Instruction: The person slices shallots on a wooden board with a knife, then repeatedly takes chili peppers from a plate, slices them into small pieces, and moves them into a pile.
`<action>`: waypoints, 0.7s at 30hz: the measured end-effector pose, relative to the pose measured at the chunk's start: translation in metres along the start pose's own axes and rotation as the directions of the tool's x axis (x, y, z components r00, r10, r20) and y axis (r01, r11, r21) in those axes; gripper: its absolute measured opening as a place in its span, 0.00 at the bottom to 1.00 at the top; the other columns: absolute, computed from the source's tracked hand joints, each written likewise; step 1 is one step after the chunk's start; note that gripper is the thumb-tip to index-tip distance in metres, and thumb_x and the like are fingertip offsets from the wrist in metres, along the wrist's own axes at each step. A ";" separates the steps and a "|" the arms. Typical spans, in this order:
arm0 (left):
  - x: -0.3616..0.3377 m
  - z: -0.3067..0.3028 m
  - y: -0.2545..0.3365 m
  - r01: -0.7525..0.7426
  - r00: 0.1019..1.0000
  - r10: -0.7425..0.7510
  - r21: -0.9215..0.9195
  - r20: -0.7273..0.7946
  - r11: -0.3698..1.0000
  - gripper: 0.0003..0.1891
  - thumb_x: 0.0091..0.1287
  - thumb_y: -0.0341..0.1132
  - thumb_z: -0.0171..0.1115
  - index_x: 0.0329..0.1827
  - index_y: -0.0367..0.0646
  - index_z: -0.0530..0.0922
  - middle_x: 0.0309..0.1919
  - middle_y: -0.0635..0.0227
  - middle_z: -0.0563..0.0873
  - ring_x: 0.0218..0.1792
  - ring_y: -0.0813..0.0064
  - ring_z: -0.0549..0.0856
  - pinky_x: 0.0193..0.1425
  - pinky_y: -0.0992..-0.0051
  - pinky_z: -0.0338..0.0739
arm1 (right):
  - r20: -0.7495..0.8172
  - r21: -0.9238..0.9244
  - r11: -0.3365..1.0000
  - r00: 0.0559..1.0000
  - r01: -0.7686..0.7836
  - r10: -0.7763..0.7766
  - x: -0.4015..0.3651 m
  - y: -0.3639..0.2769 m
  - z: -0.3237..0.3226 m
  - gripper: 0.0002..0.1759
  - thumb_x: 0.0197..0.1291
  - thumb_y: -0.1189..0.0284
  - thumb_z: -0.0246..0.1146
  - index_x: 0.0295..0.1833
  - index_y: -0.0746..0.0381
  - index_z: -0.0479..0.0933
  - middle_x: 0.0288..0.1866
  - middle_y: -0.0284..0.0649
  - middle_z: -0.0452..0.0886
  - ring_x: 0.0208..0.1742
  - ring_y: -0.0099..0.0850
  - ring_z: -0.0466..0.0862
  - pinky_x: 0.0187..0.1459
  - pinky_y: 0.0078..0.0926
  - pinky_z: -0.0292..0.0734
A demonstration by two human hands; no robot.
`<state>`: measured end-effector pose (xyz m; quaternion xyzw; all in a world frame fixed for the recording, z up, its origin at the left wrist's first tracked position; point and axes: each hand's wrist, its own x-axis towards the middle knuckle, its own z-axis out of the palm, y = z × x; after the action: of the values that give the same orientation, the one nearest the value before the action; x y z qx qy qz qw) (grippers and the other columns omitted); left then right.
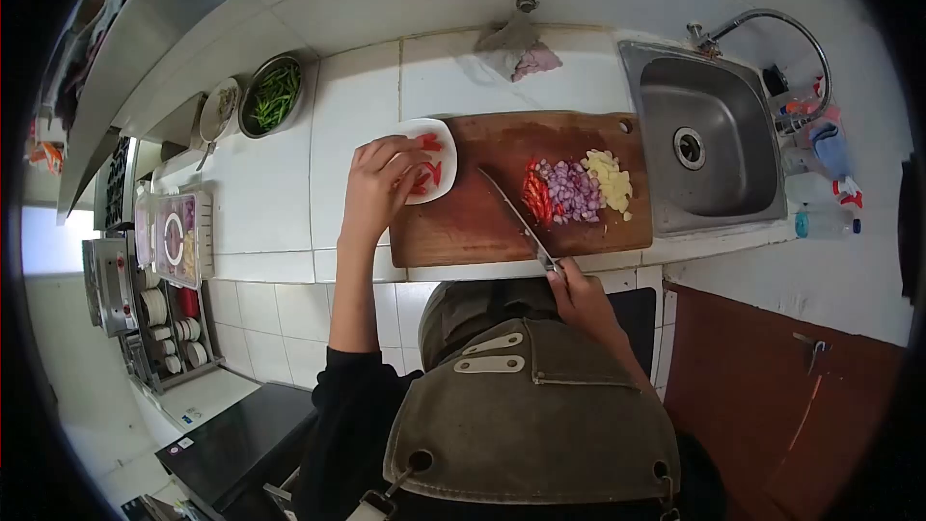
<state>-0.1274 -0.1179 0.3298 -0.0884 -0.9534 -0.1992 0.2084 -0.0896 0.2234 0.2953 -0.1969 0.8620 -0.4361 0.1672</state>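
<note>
My right hand (576, 291) is wrapped round the handle of a kitchen knife (519, 217), whose blade lies slantwise over the wooden cutting board (453, 232). My left hand (382, 170) is over the left side of a white plate (446, 127) holding red pieces (430, 174), perhaps chili or tomato. Its fingers are bent in toward the thumb, and what is between them is hidden. On the board's right half sit sliced red chilies (536, 193), chopped purple shallots (572, 191) and chopped pale yellow pieces (608, 179), side by side.
A steel sink (709, 193) with a curved tap (772, 15) adjoins the board on the right, with spray bottles (820, 191) beyond. At the back left stand a bowl of green chilies (275, 96) and a smaller bowl (220, 108). A plastic bag (509, 44) lies behind the board.
</note>
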 end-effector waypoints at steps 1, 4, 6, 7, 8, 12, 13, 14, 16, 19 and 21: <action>0.001 -0.002 0.008 0.002 0.999 -0.004 -0.026 -0.051 1.000 0.06 0.55 0.29 0.71 0.36 0.47 0.88 0.43 0.70 0.86 0.47 0.65 0.83 0.55 0.63 0.75 | 0.025 0.016 0.999 0.999 -0.043 0.043 0.000 -0.001 0.001 0.10 0.74 0.67 0.56 0.47 0.64 0.70 0.26 0.54 0.79 0.31 0.59 0.81 0.32 0.54 0.71; 0.001 0.005 0.050 -0.036 0.991 0.017 -0.150 -0.132 0.988 0.05 0.57 0.29 0.71 0.36 0.45 0.87 0.37 0.69 0.87 0.40 0.64 0.85 0.47 0.66 0.77 | 0.020 0.009 0.997 0.996 -0.082 0.082 -0.001 0.003 0.000 0.11 0.75 0.66 0.55 0.47 0.64 0.70 0.27 0.55 0.80 0.32 0.60 0.81 0.33 0.55 0.71; -0.006 0.029 0.070 -0.106 0.994 0.099 -0.215 -0.040 0.971 0.06 0.57 0.30 0.71 0.38 0.45 0.88 0.38 0.70 0.85 0.39 0.66 0.84 0.44 0.68 0.77 | -0.010 -0.014 0.997 0.997 -0.075 0.075 0.001 0.005 -0.002 0.11 0.75 0.66 0.54 0.47 0.64 0.70 0.27 0.56 0.80 0.32 0.60 0.81 0.33 0.55 0.71; -0.011 0.040 0.078 -0.097 0.993 0.112 -0.240 0.049 0.966 0.07 0.58 0.29 0.71 0.39 0.45 0.88 0.37 0.69 0.84 0.39 0.66 0.84 0.45 0.68 0.78 | -0.041 -0.025 0.995 0.995 -0.096 0.095 0.002 0.003 -0.004 0.11 0.75 0.66 0.54 0.47 0.64 0.70 0.27 0.56 0.79 0.32 0.61 0.81 0.33 0.56 0.71; -0.016 0.050 0.083 -0.087 0.983 0.126 -0.263 0.135 0.961 0.08 0.58 0.28 0.71 0.40 0.45 0.88 0.37 0.68 0.84 0.39 0.67 0.84 0.45 0.67 0.78 | -0.073 -0.035 0.993 0.991 -0.115 0.112 0.003 0.002 -0.005 0.12 0.75 0.65 0.54 0.48 0.64 0.70 0.27 0.57 0.79 0.32 0.61 0.81 0.34 0.56 0.71; -0.032 0.084 0.082 -0.009 0.995 0.036 -0.288 0.089 0.958 0.08 0.58 0.27 0.71 0.41 0.45 0.88 0.37 0.69 0.82 0.41 0.66 0.81 0.46 0.66 0.77 | -0.077 -0.055 0.993 0.992 -0.105 0.100 0.002 0.008 -0.003 0.12 0.75 0.65 0.54 0.48 0.64 0.69 0.27 0.57 0.79 0.32 0.60 0.81 0.34 0.56 0.71; -0.032 0.084 0.081 -0.009 0.995 0.037 -0.292 0.091 0.956 0.08 0.58 0.27 0.71 0.41 0.45 0.88 0.37 0.69 0.82 0.41 0.66 0.81 0.46 0.66 0.77 | -0.087 -0.067 0.994 0.993 -0.090 0.084 0.002 0.008 -0.001 0.12 0.75 0.65 0.54 0.48 0.64 0.69 0.27 0.57 0.79 0.32 0.60 0.81 0.33 0.57 0.72; -0.032 0.085 0.079 0.009 0.998 0.005 -0.239 0.060 0.971 0.09 0.58 0.27 0.71 0.41 0.45 0.88 0.37 0.69 0.82 0.42 0.66 0.81 0.47 0.66 0.76 | -0.093 -0.078 0.994 0.993 -0.075 0.068 0.000 0.007 0.001 0.11 0.75 0.65 0.53 0.47 0.64 0.68 0.27 0.57 0.79 0.31 0.60 0.82 0.33 0.57 0.72; -0.032 0.083 0.081 0.025 1.000 -0.021 -0.202 0.022 0.979 0.10 0.58 0.27 0.71 0.43 0.46 0.87 0.39 0.70 0.82 0.43 0.64 0.80 0.49 0.65 0.75 | -0.072 -0.088 0.993 0.995 -0.072 0.066 -0.002 0.006 0.001 0.11 0.75 0.65 0.53 0.47 0.63 0.68 0.26 0.56 0.79 0.31 0.60 0.82 0.32 0.57 0.72; -0.033 0.082 0.089 0.047 0.999 -0.050 -0.184 -0.008 0.982 0.10 0.58 0.27 0.71 0.44 0.45 0.87 0.40 0.68 0.82 0.43 0.64 0.81 0.48 0.65 0.75 | -0.040 -0.107 0.991 0.996 -0.080 0.076 -0.002 0.005 0.003 0.11 0.75 0.65 0.54 0.47 0.63 0.68 0.24 0.55 0.79 0.29 0.60 0.81 0.31 0.57 0.73; -0.036 0.085 0.088 0.085 0.995 -0.092 -0.184 -0.030 0.979 0.11 0.59 0.26 0.70 0.45 0.45 0.87 0.40 0.67 0.82 0.43 0.63 0.81 0.48 0.64 0.76 | -0.028 -0.120 0.988 0.995 -0.100 0.098 -0.003 0.006 0.003 0.11 0.75 0.65 0.54 0.47 0.63 0.68 0.23 0.55 0.78 0.28 0.60 0.81 0.30 0.57 0.73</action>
<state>-0.1035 -0.0063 0.2732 -0.0608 -0.9300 -0.2964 0.2085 -0.0866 0.2260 0.2884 -0.1589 0.8974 -0.3762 0.1669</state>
